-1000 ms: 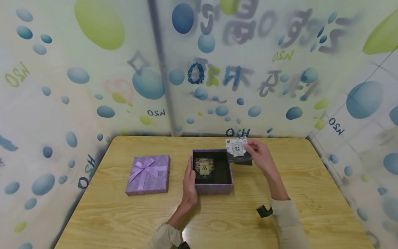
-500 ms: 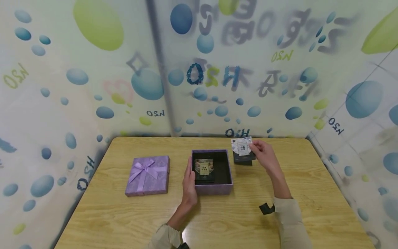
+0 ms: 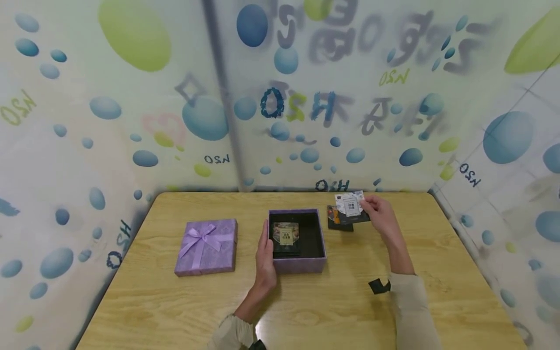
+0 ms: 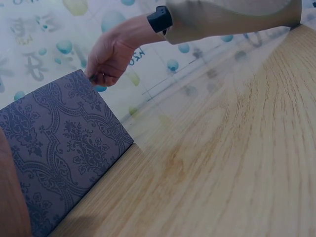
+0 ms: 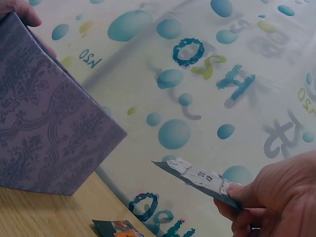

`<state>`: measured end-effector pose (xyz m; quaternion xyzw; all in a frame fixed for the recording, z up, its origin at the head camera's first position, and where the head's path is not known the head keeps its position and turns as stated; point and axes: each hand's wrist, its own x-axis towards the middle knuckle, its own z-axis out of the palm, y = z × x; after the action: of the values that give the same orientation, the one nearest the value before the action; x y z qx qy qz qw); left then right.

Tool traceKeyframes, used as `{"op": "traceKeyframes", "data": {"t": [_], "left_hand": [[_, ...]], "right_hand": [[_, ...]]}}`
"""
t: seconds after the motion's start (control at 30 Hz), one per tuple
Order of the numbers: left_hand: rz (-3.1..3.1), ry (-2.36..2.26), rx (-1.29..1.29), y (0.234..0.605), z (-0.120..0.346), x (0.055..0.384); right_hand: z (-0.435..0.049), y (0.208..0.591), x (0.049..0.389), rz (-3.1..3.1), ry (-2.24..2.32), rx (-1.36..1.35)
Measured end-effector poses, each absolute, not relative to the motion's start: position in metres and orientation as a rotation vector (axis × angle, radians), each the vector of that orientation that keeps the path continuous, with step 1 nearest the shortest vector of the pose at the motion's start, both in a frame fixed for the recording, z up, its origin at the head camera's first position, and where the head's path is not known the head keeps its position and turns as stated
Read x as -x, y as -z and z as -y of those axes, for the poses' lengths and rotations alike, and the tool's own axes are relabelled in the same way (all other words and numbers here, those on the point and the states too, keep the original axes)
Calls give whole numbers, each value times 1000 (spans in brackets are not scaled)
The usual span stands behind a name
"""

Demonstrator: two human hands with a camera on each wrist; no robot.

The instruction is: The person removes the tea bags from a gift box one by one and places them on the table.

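Observation:
My right hand point(image 3: 381, 216) pinches a flat tea sachet point(image 3: 351, 206) with a white patterned top and black base, thumb on its right edge. Below and left of it another black sachet with an orange label point(image 3: 334, 218) lies on the table, partly covered in the head view. My left hand point(image 3: 265, 262) holds the left side of a purple gift box point(image 3: 302, 266), fingers along the outer wall, thumb at the rim. Inside its left half sits a black sachet with a gold label point(image 3: 286, 236). The patterned box wall point(image 4: 69, 143) fills the left wrist view's left side.
A purple lid point(image 3: 207, 248) with a ribbon bow lies left of the box on the wooden table point(image 3: 315, 311). Behind the table's far edge rises a wall point(image 3: 280, 146) printed with blue and green drops.
My right hand has moved to the right with its sachet, away from the box, uncovering the orange-labelled sachet on the table. The left hand has stayed at the box.

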<state>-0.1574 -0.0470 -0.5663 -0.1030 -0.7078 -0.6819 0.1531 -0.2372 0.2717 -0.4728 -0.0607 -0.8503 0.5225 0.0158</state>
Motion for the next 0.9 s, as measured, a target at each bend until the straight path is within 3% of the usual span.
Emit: {"op": "traceKeyframes", "data": {"t": [0.9], "left_hand": [[2040,1951,306,565,48,158]], "right_hand": [[-311,504,242,2782,-1483,247]]}}
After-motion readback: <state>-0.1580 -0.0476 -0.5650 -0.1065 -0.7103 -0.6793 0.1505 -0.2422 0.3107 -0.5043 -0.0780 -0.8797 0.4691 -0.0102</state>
